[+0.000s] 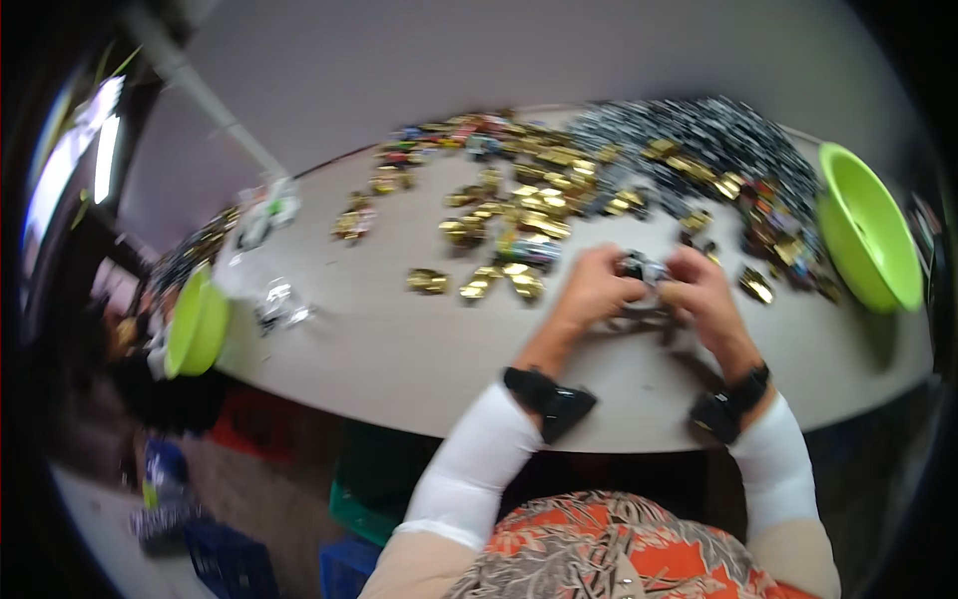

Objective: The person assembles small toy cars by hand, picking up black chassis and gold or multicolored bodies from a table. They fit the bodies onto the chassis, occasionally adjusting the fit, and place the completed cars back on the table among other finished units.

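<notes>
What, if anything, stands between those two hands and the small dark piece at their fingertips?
Nothing visible: the left hand and right hand both appear to hold the small dark piece, though it's blurred. Gold pieces lie to either side.

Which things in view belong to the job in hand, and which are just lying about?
Probably in the job:
- small dark-and-silver piece, blurred, held between left hand and right hand
- gold-wrapped pieces
- silver-and-dark pieces

Probably lying about:
- crumpled clear plastic
- blue crate
- right-hand lime-green bowl, role unclear
</notes>
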A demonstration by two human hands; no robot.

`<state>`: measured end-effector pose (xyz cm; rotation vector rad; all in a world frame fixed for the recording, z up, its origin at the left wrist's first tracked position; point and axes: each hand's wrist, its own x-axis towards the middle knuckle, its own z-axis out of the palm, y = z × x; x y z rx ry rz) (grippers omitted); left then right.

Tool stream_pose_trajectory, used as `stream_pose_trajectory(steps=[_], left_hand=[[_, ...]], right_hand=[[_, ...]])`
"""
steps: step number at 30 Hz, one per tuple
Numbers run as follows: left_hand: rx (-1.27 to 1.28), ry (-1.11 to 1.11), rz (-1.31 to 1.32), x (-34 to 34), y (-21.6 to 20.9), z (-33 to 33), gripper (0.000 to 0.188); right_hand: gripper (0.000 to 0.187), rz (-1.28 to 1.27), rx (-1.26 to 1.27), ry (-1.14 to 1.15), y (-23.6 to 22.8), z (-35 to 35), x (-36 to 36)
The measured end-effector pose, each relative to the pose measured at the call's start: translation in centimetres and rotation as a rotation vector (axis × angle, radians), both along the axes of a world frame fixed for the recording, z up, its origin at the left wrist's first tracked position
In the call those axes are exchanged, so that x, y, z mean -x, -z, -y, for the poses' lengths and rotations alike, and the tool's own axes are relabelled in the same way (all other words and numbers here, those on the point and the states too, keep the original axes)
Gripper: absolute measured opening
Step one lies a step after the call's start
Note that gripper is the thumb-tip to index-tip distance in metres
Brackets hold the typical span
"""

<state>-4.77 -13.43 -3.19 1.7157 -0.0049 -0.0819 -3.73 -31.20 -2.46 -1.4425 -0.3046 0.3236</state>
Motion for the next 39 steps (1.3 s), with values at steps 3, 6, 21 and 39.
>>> stream_pose_trajectory(steps=[3, 6, 21, 39], left_hand=[[0.076, 0.028, 0.076, 0.9, -1.2, 0.7, 0.024], [0.186, 0.143, 0.028, 1.0, -1.4, 0.8, 0.014], [0.629, 0.225, -0.109, 1.7, -2.5, 0.4, 0.039], [0.777, 0.287, -0.091, 1.9, -2.6, 0.9, 0.035]], right_hand=[[0.021, -0.011, -0.016, -0.050, -0.4, 0.3, 0.2], [0.022, -0.064, -0.075, -0.028, -0.9, 1.1, 0.2], [0.026, 0.098, -0.134, 0.001, -2.8, 1.2, 1.7], [0.023, 0.363, -0.141, 0.133, -3.5, 1.0, 2.7]])
